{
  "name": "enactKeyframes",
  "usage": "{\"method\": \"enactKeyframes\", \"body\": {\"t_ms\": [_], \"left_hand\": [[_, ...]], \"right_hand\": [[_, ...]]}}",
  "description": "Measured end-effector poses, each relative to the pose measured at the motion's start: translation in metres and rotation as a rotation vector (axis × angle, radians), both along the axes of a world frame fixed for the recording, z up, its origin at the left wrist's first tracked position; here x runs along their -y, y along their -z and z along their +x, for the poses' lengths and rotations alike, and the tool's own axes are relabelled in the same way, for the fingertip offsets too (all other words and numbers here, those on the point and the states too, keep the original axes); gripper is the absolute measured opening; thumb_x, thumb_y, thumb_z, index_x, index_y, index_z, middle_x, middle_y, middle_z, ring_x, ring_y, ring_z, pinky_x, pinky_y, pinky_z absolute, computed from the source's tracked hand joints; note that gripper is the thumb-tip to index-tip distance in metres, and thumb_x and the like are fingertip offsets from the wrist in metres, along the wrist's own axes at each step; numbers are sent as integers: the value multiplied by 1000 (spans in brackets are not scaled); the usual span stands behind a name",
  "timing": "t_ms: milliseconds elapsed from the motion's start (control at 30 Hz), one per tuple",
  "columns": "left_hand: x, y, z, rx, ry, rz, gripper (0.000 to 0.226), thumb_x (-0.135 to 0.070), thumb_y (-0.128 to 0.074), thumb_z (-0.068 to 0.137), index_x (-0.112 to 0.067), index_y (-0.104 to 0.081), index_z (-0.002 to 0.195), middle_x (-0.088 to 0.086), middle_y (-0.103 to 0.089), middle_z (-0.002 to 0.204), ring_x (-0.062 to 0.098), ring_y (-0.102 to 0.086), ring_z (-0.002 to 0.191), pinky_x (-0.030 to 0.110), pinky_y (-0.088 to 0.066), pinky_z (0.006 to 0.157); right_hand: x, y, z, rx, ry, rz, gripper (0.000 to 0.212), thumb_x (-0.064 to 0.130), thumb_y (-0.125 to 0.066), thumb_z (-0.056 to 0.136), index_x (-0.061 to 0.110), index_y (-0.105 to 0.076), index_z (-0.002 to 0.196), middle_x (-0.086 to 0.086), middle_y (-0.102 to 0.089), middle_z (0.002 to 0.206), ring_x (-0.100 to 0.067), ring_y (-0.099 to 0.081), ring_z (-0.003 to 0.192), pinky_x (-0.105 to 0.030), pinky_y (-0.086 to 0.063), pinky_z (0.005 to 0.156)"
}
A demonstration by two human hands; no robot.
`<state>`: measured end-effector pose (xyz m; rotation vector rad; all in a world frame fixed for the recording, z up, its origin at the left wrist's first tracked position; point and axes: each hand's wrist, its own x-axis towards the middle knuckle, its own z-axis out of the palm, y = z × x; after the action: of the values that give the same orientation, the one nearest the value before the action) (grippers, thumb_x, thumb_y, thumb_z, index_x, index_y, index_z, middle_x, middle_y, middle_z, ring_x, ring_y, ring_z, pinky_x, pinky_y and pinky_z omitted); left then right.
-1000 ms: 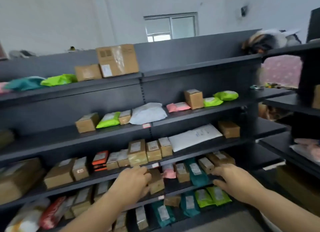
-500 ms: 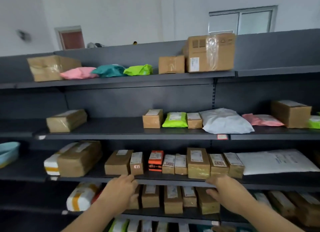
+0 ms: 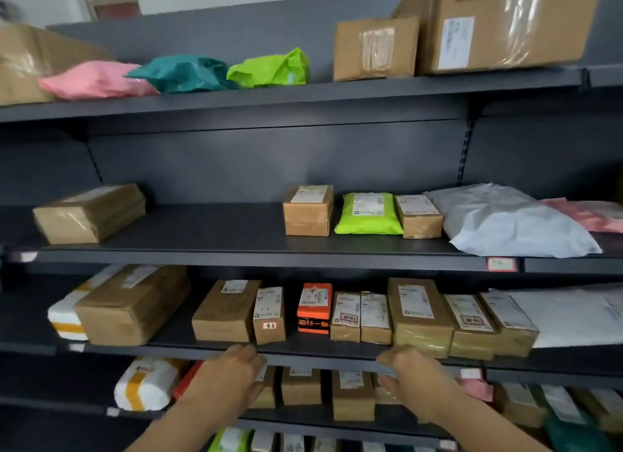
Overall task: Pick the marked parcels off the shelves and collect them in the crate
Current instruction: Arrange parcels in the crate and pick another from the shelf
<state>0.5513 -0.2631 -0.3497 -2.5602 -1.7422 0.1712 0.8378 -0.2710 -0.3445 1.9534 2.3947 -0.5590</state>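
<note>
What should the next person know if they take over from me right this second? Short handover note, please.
Left hand: in front of the brown parcels on the lower shelf; whether it grips one cannot be told.
Right hand: at the shelf edge, fingers loosely curled, no parcel in it.
Parcels: all in view lie on the shelves. A small box with a red-edged sticker and a red-stamped box sit just above the hands.
Done: nothing shown collected; the crate is out of view.
Left: pick the marked parcels and put them in the crate.
</note>
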Motion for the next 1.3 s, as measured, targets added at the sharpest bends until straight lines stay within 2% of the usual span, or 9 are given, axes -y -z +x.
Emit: {"method": "enactKeyframes", "body": {"t_ms": [167, 567, 667, 733, 833, 1000, 1067, 1167, 1300], "left_hand": [[-55, 26, 24, -22, -7, -49, 45, -37, -42, 95, -25, -39, 138, -3, -42, 137, 15, -37, 126, 32, -38, 100], [-172, 95, 55, -13, 40, 51, 59, -44, -53, 91, -28, -33, 144, -7, -35, 145, 17, -36, 132, 36, -37, 104], [-206, 113, 55, -54, 93, 42, 65, -52, -82, 56, -29, -64, 114, -6, -66, 111, 14, -64, 96, 31, -56, 71], [-226, 125, 57, -48, 86, 52, 65, -49, -84, 54, -27, -67, 112, -3, -67, 112, 17, -65, 99, 34, -57, 71], [-251, 144, 67, 4, 141, 11, 64, -41, -56, 89, -25, -31, 146, 0, -25, 155, 22, -25, 141, 44, -28, 111], [-283, 173, 75, 2, 193, -45, 72, -39, -46, 96, -36, 2, 149, -7, 13, 158, 20, 11, 145, 46, -3, 117], [-290, 183, 72, -5, 185, -42, 72, -41, -47, 95, -40, 2, 148, -8, 15, 157, 23, 12, 145, 52, -5, 117], [-290, 188, 61, 1, 200, 2, 73, -43, -65, 83, -41, -25, 144, -6, -20, 156, 30, -24, 141, 66, -32, 100], [-287, 195, 37, -47, 245, 116, 82, -44, -87, 51, -35, -55, 126, -1, -60, 125, 29, -62, 103, 62, -51, 72]], "right_hand": [[-64, 36, 14, -31, -9, 4, 40, 33, -48, 97, 27, -46, 137, 2, -50, 132, -14, -51, 117, -25, -43, 97], [-177, 139, -8, -31, -90, 2, 55, 30, -52, 95, 19, -33, 145, 1, -35, 147, -17, -33, 134, -31, -31, 112], [-196, 160, -13, -14, -65, 69, 63, 31, -50, 96, 16, -22, 150, 1, -22, 155, -17, -21, 142, -30, -19, 117], [-209, 170, -15, 2, -38, 120, 65, 32, -48, 97, 15, -17, 151, 0, -17, 157, -18, -15, 144, -30, -13, 119], [-226, 188, -21, 16, 3, 194, 68, 32, -49, 96, 13, -13, 152, -3, -11, 159, -19, -11, 146, -31, -9, 118], [-242, 219, -38, 28, 97, 264, 82, 38, -72, 78, 14, -34, 146, -5, -22, 154, -28, -33, 140, -42, -26, 111], [-243, 224, -45, 52, 73, 262, 82, 41, -64, 84, 19, -22, 150, -3, -13, 158, -26, -19, 145, -43, -15, 117], [-241, 228, -51, 16, 80, 273, 74, 42, -55, 90, 23, -17, 151, 0, -13, 159, -20, -9, 147, -39, -5, 120], [-233, 230, -59, -22, 175, 283, 69, 47, -75, 68, 22, -57, 129, -1, -54, 137, -23, -51, 128, -42, -37, 106]]}}
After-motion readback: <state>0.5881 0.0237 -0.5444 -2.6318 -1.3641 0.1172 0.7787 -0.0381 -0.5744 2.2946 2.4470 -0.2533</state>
